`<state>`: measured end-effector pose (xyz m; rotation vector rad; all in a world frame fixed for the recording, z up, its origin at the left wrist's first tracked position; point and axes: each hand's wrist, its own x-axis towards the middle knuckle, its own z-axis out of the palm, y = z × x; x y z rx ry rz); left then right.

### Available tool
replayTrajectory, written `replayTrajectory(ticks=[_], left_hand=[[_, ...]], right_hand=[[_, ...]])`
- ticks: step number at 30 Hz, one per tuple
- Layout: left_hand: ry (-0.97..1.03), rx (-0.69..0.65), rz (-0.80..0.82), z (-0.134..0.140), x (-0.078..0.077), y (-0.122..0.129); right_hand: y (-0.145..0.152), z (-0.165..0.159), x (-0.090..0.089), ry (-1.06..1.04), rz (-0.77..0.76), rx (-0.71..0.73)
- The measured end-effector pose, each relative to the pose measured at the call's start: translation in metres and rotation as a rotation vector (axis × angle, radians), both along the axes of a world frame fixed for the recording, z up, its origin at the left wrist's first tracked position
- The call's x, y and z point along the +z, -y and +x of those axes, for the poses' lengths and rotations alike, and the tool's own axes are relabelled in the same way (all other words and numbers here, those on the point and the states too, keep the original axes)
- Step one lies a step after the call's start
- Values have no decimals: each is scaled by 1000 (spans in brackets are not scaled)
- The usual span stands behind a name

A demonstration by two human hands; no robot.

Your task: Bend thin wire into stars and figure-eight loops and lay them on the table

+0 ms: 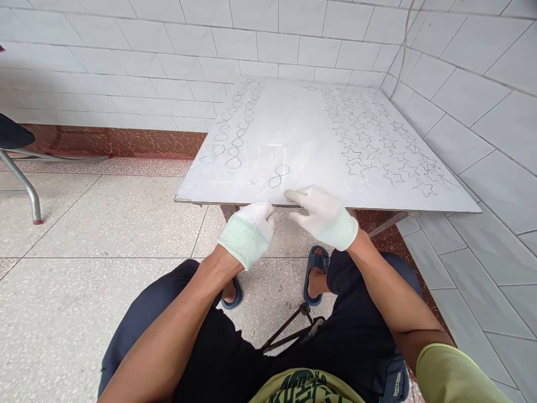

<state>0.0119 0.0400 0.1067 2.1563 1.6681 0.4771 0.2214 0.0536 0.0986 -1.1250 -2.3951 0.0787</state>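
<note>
Just over the near edge of the white-topped counter [302, 134], a thin wire [286, 212] stretches between two hands in white gloves with pale green cuffs: the left hand [253, 224] has its grip closed, pinching the wire at thumb and fingertips, while the right hand [316, 214] holds thumb and forefinger apart, and whether its grip has the wire fast I cannot tell. Just beyond the hands lies a lone figure-eight wire [279, 175], with more wire figure-eights [235, 150] in columns along the left side and many wire stars [356, 162] spread across the right.
</note>
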Motion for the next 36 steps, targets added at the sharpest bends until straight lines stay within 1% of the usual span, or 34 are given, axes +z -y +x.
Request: replayTrajectory(ticks=[2,4,5,7,9,10,11,12,14,16,17,18,19,20,21,22,23,25,26,27,28,30,31,32,36], left_hand=[[-111,-32,63,1,-4,-1],[-187,-45,89,3,-6,-2],[-203,-39,87,3,-6,-2],[-215,-20,77,4,-5,-2],[-210,-1,68,4,-2,-2],[-203,13,63,4,-1,-1],[-190,32,55,4,1,-1],[-168,50,45,4,3,0],[-95,75,24,5,6,2],[-14,81,10,6,9,4],[19,83,6,5,10,5],[48,89,4,5,11,5],[73,98,1,4,12,5],[95,106,-3,2,13,4],[114,114,-9,0,13,3],[129,124,-17,-2,13,1],[140,134,-23,-4,13,0],[143,151,-28,-8,12,-2],[140,154,-21,-8,12,-2],[136,151,-12,-9,12,-2],[135,144,-4,-8,12,-1],[140,127,0,-6,13,2],[146,121,-6,-5,14,3],[150,117,-15,-4,15,5],[141,108,-4,0,13,8]], right_hand=[[4,-6,9,281,66,-5],[8,-11,12,437,96,-62],[9,-13,12,458,104,-99],[11,-13,6,411,110,-171],[12,-10,0,246,98,-254],[13,-8,-3,116,69,-302],[13,-7,-5,-42,9,-351],[13,-6,-6,-224,-87,-393],[11,-5,-6,-605,-357,-424],[7,-6,-4,-910,-620,-374],[5,-6,-3,-1002,-714,-328],[3,-6,-1,-1044,-779,-286],[2,-6,1,-1032,-819,-266],[3,-5,4,-973,-831,-273],[6,-3,7,-876,-801,-307],[11,-1,11,-750,-724,-367],[17,0,14,-619,-589,-437],[31,2,22,-359,-217,-540],[37,0,25,-236,-95,-544],[41,-3,28,-118,-18,-495],[44,-8,29,-5,24,-398],[42,-19,29,182,101,-141],[38,-25,28,234,137,-92],[33,-30,26,265,161,-93],[17,-37,13,351,183,-203]])
